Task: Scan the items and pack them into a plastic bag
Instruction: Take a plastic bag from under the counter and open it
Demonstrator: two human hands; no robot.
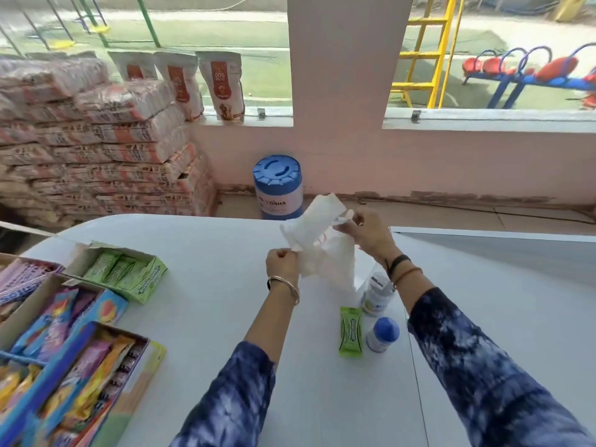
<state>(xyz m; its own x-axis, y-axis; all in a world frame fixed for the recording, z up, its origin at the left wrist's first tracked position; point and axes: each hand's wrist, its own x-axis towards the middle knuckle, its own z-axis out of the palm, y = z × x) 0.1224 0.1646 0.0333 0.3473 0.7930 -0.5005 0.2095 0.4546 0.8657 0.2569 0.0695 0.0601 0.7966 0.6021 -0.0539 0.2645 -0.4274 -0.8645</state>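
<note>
A crumpled white plastic bag is held up above the white table between both hands. My left hand pinches its lower left edge, my right hand grips its upper right edge. Below the bag, on the table, lie a green gum pack, a small white bottle with a blue cap and a white jar partly behind my right forearm. No scanner is visible.
Open display boxes stand at the left: green gum packs and colourful snack packets. Beyond the table a blue-lidded white tub stands on the floor beside stacked sacks. A second table surface adjoins on the right.
</note>
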